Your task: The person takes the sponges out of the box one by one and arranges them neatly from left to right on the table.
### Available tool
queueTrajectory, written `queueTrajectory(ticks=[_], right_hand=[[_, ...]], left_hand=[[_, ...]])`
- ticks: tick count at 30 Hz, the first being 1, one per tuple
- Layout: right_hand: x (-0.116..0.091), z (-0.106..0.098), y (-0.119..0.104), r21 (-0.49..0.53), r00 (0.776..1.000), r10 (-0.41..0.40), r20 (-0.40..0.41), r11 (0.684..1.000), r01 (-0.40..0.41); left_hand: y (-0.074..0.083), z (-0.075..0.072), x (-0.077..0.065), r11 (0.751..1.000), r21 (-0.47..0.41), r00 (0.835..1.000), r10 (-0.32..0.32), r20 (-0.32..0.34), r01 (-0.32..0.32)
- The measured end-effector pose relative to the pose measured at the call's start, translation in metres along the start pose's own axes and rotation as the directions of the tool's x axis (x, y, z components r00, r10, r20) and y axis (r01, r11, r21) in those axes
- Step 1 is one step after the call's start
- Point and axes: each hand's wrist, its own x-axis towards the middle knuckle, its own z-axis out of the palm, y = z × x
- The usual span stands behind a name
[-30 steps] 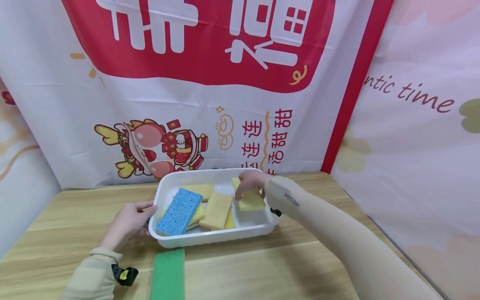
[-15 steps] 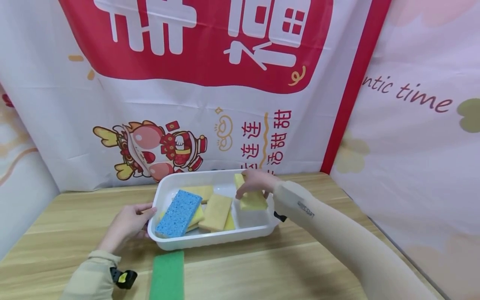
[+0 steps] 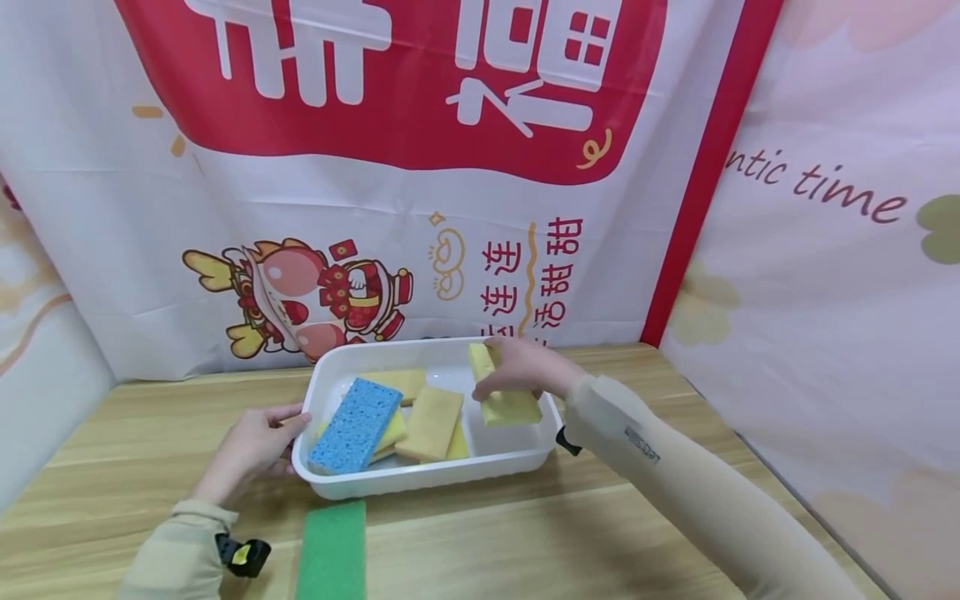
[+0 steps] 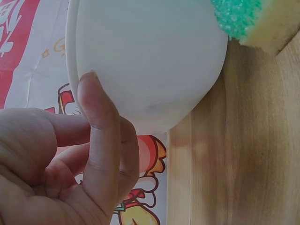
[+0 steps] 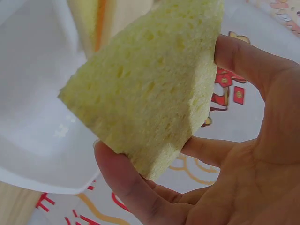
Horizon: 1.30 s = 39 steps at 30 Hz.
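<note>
A white plastic basin (image 3: 427, 480) stands on the wooden table. My left hand (image 3: 251, 443) pinches the basin's left rim; the left wrist view shows the thumb (image 4: 97, 101) against the white wall (image 4: 150, 56). Over the right end of the basin, my right hand (image 3: 525, 367) grips a pale yellow sponge (image 3: 512, 408). In the right wrist view that sponge (image 5: 145, 84) is tilted between thumb and fingers. Inside the basin's left and middle lie a speckled blue sponge (image 3: 356, 427), a tan sponge (image 3: 431, 423) and more yellow ones, partly covered.
A green-topped sponge (image 3: 332, 550) lies on the table (image 3: 525, 542) just in front of the basin. Behind the table hangs a printed cloth (image 3: 360, 192) in white and red. Another printed cloth (image 3: 840, 333) hangs at the right.
My right hand has shifted slightly to the right with the yellow sponge in its grip. The left hand keeps its hold on the rim.
</note>
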Motion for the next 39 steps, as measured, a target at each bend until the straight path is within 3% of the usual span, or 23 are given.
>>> queueTrajectory(ticks=[7,22,24,29,39], right_hand=[[-0.014,0.003,-0.003,-0.063,0.997,-0.012,-0.072,0.998,0.007],[-0.037,0.007,-0.004,-0.123,0.992,-0.049,-0.119,0.992,0.035],[-0.038,0.009,-0.004,-0.132,0.99,-0.054,-0.127,0.991,0.037],[-0.039,0.016,-0.005,-0.124,0.989,-0.045,-0.141,0.992,0.028],[-0.05,0.031,-0.018,-0.092,0.987,-0.052,-0.149,0.995,0.039]], left_hand=[[0.0,0.0,-0.001,1.0,-0.004,1.0,-0.012,0.007,0.012],[-0.003,0.0,0.001,0.999,-0.022,0.999,-0.034,0.03,0.035],[-0.003,0.0,0.002,1.0,-0.023,0.999,-0.011,0.03,0.012],[-0.002,-0.004,0.003,0.999,-0.007,0.999,0.033,0.025,-0.033],[-0.002,-0.002,0.003,1.0,-0.001,1.0,0.007,0.028,-0.007]])
